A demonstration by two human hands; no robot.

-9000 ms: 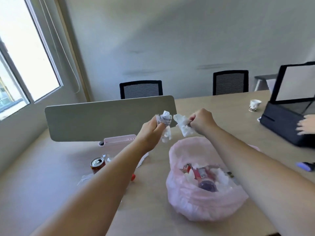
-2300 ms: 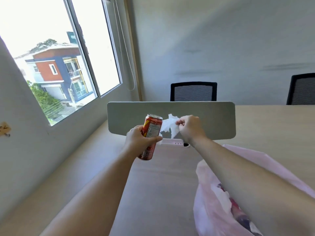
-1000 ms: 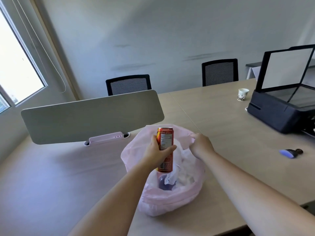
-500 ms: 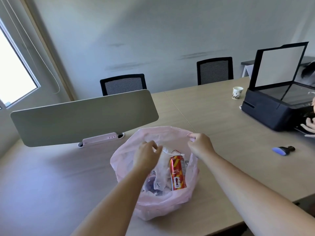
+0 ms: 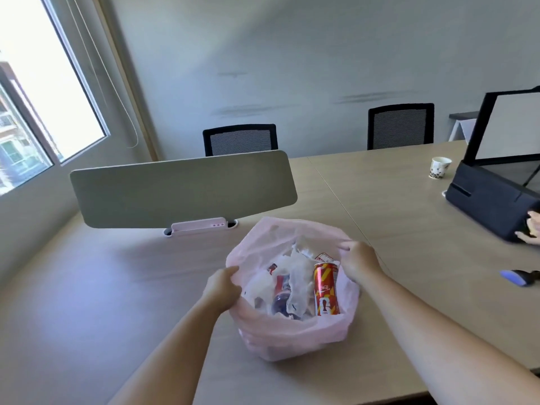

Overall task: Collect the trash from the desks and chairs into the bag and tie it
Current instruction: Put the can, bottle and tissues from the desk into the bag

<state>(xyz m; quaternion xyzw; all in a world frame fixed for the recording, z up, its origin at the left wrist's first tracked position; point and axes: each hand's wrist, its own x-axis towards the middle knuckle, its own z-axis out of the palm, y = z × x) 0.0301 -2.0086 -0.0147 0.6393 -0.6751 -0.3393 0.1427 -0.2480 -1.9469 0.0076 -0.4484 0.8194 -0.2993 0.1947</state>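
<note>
Bag (image 5: 295,337) sits on the surface (image 5: 87,302) in front of you, mouth open, just short of the grey divider panel (image 5: 181,191). Your left hand (image 5: 222,290) is closed on the near-left part of the rim; your right hand (image 5: 361,263) is closed on the far-right part. Inside, a red can (image 5: 325,290) stands upright among crumpled white tissue (image 5: 295,273), with a bottle (image 5: 282,299) partly buried beside it. No loose trash shows on this stretch of surface; the seats of the chairs (image 5: 241,138) are hidden, so I cannot tell if they are clear. Judgement: collecting looks done here and tying is the step in hand. To do it well, lift both rim sections up and inward so the plastic gathers above the can top, press out trapped air, and leave enough free film on each side to cross and knot; the upright can may snag thin film, so tip it flat if the neck will not close. Against the frame half a second back: your left hand was hovering over the opening just after letting the can go and has now shifted to grip the rim, while your right hand stays where it was; the can has settled a little lower among the tissue.
</note>
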